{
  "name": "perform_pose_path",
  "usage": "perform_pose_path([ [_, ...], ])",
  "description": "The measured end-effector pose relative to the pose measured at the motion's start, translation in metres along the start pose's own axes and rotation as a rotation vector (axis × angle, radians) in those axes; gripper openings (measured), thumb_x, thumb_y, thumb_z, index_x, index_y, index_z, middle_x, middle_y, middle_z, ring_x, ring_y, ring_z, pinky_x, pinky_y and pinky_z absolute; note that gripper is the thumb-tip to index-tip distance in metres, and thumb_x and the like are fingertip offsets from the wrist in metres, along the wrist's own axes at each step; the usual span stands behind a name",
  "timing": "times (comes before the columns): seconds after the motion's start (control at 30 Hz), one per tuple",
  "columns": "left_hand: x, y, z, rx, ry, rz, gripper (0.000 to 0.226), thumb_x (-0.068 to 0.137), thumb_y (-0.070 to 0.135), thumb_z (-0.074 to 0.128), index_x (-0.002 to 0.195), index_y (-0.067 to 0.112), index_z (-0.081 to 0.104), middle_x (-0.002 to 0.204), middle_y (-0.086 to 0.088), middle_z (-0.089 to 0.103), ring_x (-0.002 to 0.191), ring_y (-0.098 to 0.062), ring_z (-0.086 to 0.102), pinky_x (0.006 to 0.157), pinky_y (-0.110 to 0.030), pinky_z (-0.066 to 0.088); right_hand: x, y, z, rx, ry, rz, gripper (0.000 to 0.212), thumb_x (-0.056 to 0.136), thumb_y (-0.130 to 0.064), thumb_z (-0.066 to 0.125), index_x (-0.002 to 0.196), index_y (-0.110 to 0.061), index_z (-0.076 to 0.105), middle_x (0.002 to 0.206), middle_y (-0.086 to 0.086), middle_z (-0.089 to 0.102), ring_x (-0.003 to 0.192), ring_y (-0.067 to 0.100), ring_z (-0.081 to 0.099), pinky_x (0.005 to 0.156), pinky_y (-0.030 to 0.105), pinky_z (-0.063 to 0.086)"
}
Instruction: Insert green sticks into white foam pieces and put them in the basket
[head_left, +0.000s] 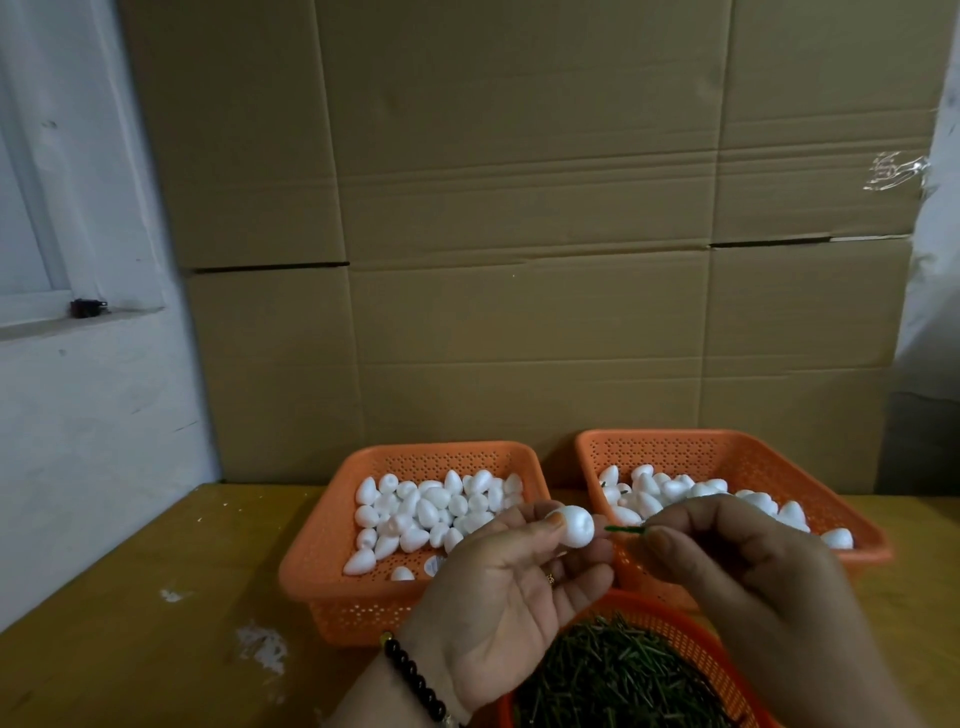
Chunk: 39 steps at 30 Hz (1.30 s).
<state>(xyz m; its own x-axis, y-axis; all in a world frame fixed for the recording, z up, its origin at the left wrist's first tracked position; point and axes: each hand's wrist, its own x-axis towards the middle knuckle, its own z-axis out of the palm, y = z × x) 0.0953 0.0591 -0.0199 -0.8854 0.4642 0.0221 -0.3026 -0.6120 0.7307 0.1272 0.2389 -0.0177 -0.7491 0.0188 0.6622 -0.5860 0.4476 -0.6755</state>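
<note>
Yellow wooden bench (130, 561) against a cardboard wall, two orange perforated plastic baskets (322, 571) at its back edge. Left hand (498, 587) pinches a white egg-shaped foam piece (574, 526) above the bench's near edge; right hand (737, 571) pinches a thin green stick (623, 529), tip just beside the foam. Foam looks light and dentable, so grip its sides gently; hold stick near the tip.

This looks like a small piecework assembly spot in a storeroom or workshop. Large flattened cardboard sheets (519, 218) stand as a backdrop against a plain white wall with a window ledge (78, 314). On the worn yellow tabletop (130, 571) sit orange perforated baskets (332, 592) holding bulk white foam pieces (426, 509) and a heap of green sticks (613, 675).
</note>
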Motion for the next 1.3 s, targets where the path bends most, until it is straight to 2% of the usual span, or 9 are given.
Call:
perform_pose_path([
  [0.2,0.000,-0.003,0.001,-0.011,0.001,-0.009,0.023,0.080,-0.003,0.057,0.103,0.000,0.056,0.091,-0.021,0.068,0.083,-0.029,0.070,0.066,-0.036,0.059,-0.002,0.004,0.005,-0.019,0.060,-0.076,0.016,0.071,-0.039,0.064,0.086,-0.037,0.068,0.071,-0.015,0.070,0.067,0.007,0.068,0.060,0.025,0.055],
  [0.3,0.001,-0.004,0.002,-0.001,-0.011,-0.001,0.022,0.081,-0.004,0.056,0.103,-0.001,0.055,0.095,-0.023,0.067,0.084,-0.029,0.070,0.069,-0.037,0.059,-0.002,0.006,0.006,-0.029,0.054,-0.107,0.015,0.072,-0.035,0.064,0.087,-0.036,0.068,0.072,-0.016,0.070,0.066,0.005,0.068,0.059,0.020,0.054],
  [0.4,0.000,-0.005,0.003,0.014,-0.010,0.008,0.023,0.079,-0.004,0.058,0.102,-0.001,0.056,0.100,-0.025,0.066,0.083,-0.028,0.070,0.069,-0.036,0.059,-0.002,0.007,0.008,-0.046,0.043,-0.142,0.006,0.073,-0.030,0.065,0.075,-0.033,0.069,0.071,-0.019,0.069,0.065,0.000,0.067,0.057,0.011,0.050],
  [0.47,0.000,-0.005,0.003,0.017,-0.018,0.013,0.026,0.076,-0.005,0.065,0.100,-0.001,0.057,0.102,-0.026,0.065,0.084,-0.029,0.069,0.069,-0.037,0.059,-0.002,0.005,0.008,-0.059,0.049,-0.152,0.009,0.072,-0.028,0.066,0.074,-0.037,0.068,0.071,-0.021,0.069,0.064,-0.002,0.067,0.057,0.008,0.049],
  [0.6,-0.001,-0.006,0.005,0.037,-0.017,0.020,0.041,0.059,-0.001,0.075,0.096,-0.001,0.059,0.100,-0.025,0.066,0.083,-0.029,0.070,0.069,-0.036,0.059,-0.002,0.007,0.009,-0.046,0.054,-0.149,0.008,0.073,-0.029,0.065,0.077,-0.034,0.070,0.070,-0.022,0.070,0.063,-0.002,0.068,0.057,0.014,0.052],
  [0.77,-0.001,-0.006,0.005,0.052,-0.008,0.022,0.043,0.057,-0.002,0.075,0.096,-0.001,0.059,0.098,-0.025,0.067,0.081,-0.028,0.070,0.067,-0.035,0.059,-0.003,0.010,0.010,-0.056,0.061,-0.138,0.008,0.073,-0.032,0.065,0.078,-0.035,0.071,0.072,-0.021,0.071,0.064,-0.002,0.068,0.058,0.018,0.053],
  [0.97,-0.001,-0.007,0.005,0.076,-0.001,0.021,0.028,0.071,-0.006,0.066,0.097,-0.001,0.060,0.101,-0.024,0.067,0.084,-0.027,0.068,0.068,-0.034,0.058,-0.003,0.011,0.011,-0.077,0.054,-0.134,0.009,0.073,-0.032,0.065,0.079,-0.032,0.072,0.075,-0.021,0.071,0.067,-0.003,0.068,0.059,0.019,0.054],
  [1.3,-0.002,-0.007,0.003,0.080,-0.011,0.017,0.028,0.074,-0.006,0.063,0.102,-0.001,0.058,0.099,-0.023,0.067,0.085,-0.026,0.068,0.069,-0.035,0.058,-0.004,0.013,0.011,-0.041,0.055,-0.127,0.009,0.073,-0.027,0.067,0.080,-0.028,0.073,0.075,-0.018,0.072,0.068,0.000,0.069,0.060,0.023,0.056],
])
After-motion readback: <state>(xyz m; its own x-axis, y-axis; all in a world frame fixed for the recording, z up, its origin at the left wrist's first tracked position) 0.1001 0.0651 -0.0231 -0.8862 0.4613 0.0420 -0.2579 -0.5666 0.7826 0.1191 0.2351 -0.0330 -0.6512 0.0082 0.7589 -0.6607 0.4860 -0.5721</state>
